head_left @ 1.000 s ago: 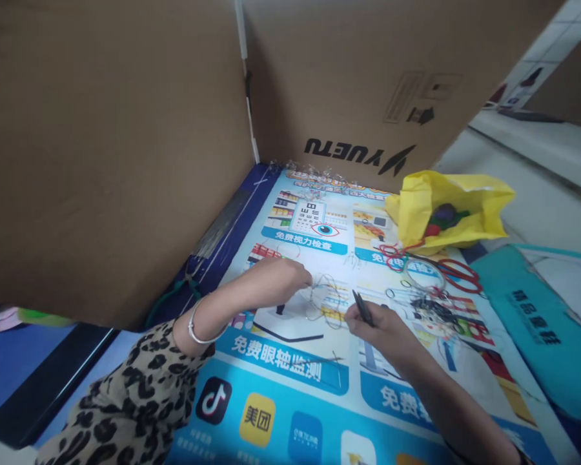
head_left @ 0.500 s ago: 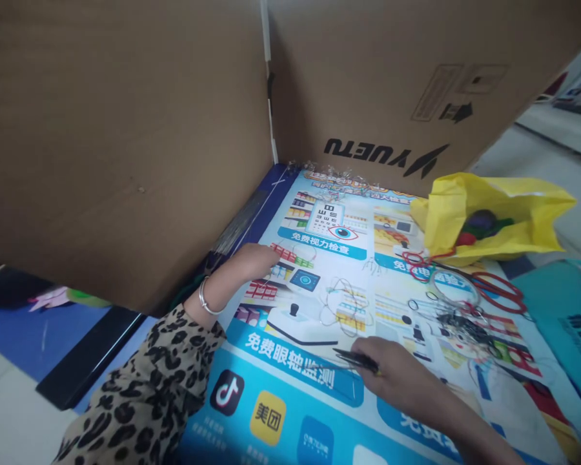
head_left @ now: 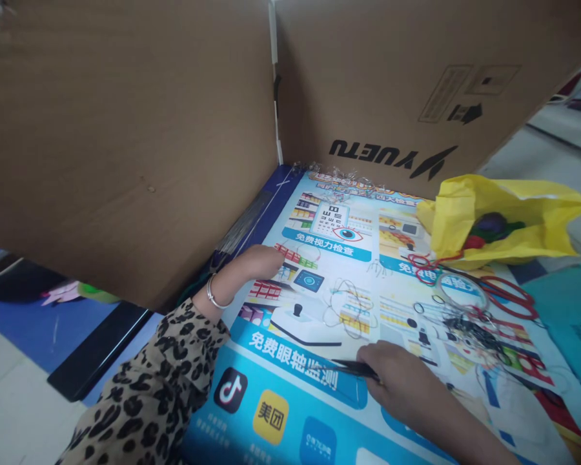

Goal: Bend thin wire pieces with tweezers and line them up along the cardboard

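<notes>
My left hand (head_left: 256, 263), with a silver bangle and a leopard-print sleeve, rests fingers curled on the printed poster (head_left: 290, 413) near the cardboard wall. What its fingers hold, if anything, is hidden. My right hand (head_left: 397, 381) is closed on a thin dark tool (head_left: 356, 368), whose tip points left along the poster. A loop of thin wire (head_left: 348, 310) lies loose on the poster between the two hands.
Tall cardboard sheets (head_left: 126, 129) stand behind and to the left. A yellow bag (head_left: 503, 219) with dark pieces sits at the back right. Red rings and a pile of wire bits (head_left: 469, 303) lie beside it. A teal bag (head_left: 576, 323) is at the right edge.
My left hand let go of the wire loop and moved left toward the cardboard. My right hand drew back toward me and laid the dark tool flat, pointing left.
</notes>
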Demonstrator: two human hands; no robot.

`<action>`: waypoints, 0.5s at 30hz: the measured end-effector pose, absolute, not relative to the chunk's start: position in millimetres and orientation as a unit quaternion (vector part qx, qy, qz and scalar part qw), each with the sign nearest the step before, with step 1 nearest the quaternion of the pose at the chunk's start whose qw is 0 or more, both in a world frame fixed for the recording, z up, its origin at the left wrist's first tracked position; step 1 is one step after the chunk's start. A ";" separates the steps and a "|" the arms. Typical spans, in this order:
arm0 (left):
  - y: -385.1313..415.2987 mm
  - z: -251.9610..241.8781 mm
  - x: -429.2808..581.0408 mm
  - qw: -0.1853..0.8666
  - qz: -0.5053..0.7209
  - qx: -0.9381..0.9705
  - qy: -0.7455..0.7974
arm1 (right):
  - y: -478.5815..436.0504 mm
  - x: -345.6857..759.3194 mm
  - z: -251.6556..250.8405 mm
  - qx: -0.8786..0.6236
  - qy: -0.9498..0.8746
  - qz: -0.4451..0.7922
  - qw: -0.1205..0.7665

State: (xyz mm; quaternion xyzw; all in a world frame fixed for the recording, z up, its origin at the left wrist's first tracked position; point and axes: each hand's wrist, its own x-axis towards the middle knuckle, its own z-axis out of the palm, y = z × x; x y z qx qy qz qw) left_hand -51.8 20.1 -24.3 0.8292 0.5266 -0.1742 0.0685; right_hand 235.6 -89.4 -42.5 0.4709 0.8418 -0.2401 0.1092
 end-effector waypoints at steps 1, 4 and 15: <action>20.0 -22.9 -52.8 0.072 -0.164 0.833 0.523 | -89.5 236.6 -43.0 0.471 0.842 -0.240 0.108; 19.8 -20.7 -55.8 0.073 -0.117 0.841 0.523 | -87.4 240.6 -44.4 0.474 0.841 -0.243 0.093; 17.0 -19.9 -54.2 0.077 -0.094 0.845 0.520 | -78.1 242.2 -40.7 0.473 0.839 -0.264 0.062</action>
